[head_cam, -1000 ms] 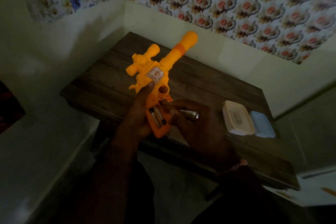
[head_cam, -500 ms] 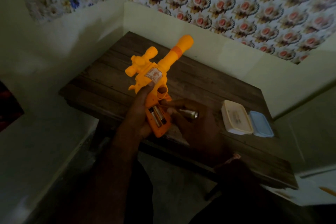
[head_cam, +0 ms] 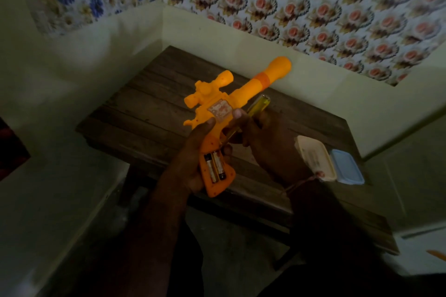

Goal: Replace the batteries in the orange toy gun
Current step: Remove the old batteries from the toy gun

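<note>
Orange toy gun; floral wallpaper; blue lid.

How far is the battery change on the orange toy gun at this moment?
Done: the grip compartment is open, no cover on it. In hand: the left hand holds the toy gun, and the right hand points a yellow screwdriver toward the two batteries seated inside. Left: whether these cells are old or new cannot be told; closing the compartment remains.

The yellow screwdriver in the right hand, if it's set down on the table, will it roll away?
The screwdriver probably rolls: its handle looks round and smooth. The wooden table looks flat, so likely not far. It looks rigid and light.
</note>
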`<act>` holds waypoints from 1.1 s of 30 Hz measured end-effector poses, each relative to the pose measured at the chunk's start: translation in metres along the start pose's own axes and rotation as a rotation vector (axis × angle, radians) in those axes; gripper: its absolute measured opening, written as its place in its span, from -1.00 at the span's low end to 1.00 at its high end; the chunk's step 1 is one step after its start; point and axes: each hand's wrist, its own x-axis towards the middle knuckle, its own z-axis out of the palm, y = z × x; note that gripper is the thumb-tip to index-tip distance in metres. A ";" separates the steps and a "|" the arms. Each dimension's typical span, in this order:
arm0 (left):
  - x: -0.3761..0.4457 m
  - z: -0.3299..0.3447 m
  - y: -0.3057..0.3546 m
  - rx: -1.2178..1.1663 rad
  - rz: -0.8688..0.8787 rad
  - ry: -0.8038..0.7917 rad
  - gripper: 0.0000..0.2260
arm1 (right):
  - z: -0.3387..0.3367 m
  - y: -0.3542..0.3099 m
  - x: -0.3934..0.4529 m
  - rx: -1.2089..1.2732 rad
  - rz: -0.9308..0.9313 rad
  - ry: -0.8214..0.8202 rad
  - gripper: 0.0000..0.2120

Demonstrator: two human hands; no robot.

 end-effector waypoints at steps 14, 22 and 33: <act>0.000 0.001 -0.002 -0.003 -0.028 -0.034 -0.51 | 0.011 0.013 0.009 0.138 0.140 0.072 -0.44; 0.000 0.002 -0.002 -0.009 -0.048 -0.056 -0.52 | 0.013 0.014 0.011 0.149 0.178 0.107 -0.69; 0.000 0.004 -0.004 0.039 -0.040 0.015 -0.54 | 0.019 0.019 0.013 0.051 0.139 0.126 -0.58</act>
